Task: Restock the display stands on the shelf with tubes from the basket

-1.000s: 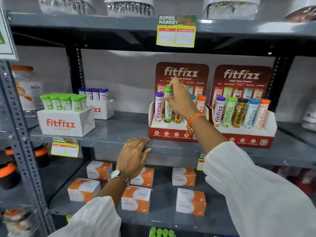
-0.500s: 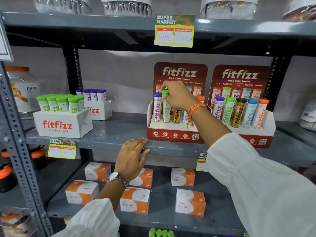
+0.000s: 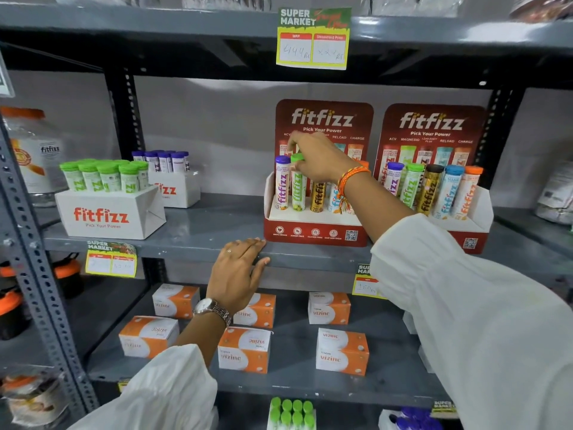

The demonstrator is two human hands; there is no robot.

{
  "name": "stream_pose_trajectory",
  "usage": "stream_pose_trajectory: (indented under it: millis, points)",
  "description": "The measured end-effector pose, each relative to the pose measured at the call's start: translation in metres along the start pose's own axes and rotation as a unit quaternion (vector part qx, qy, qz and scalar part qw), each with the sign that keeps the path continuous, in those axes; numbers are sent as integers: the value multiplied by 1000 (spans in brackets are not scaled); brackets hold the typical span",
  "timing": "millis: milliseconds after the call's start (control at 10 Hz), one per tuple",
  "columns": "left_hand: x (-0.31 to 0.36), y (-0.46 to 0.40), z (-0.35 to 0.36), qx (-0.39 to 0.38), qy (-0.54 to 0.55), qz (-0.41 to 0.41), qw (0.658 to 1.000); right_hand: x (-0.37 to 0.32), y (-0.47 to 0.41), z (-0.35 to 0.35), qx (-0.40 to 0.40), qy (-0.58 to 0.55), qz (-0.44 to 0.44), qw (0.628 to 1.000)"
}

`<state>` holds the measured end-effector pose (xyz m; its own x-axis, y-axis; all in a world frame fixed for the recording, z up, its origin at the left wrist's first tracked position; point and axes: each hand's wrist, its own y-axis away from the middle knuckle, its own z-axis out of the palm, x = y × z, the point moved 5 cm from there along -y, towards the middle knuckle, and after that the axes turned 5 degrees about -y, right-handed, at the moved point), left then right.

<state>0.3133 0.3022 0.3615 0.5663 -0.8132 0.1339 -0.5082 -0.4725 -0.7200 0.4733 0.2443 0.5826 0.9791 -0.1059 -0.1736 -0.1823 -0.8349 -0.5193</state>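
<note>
Two red fitfizz display stands sit side by side on the middle shelf, the left stand (image 3: 313,234) and the right stand (image 3: 471,240). My right hand (image 3: 313,158) reaches over the left stand, its fingers closed on the cap of a green-capped tube (image 3: 298,187) standing in the second slot. A purple-capped tube (image 3: 282,184) stands to its left, a gold tube (image 3: 317,197) to its right. The right stand holds several tubes in a full row. My left hand (image 3: 238,271) rests flat on the shelf's front edge, holding nothing. The basket is out of view.
White fitfizz boxes with green-capped tubes (image 3: 105,178) and purple-capped tubes (image 3: 167,161) stand at the shelf's left. Orange vizinc boxes (image 3: 245,349) lie on the shelf below. More green-capped tubes (image 3: 291,412) show at the bottom. A price tag (image 3: 313,38) hangs above.
My right hand has pushed the green-capped tube down into the left stand's second slot. My left hand has stayed on the shelf edge.
</note>
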Motion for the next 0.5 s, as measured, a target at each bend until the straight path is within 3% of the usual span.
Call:
stream_pose_trajectory:
  millis: [500]
  points:
    - [-1,-2,2,-3,6,3,1000,6,-6,7,14,32,24,999]
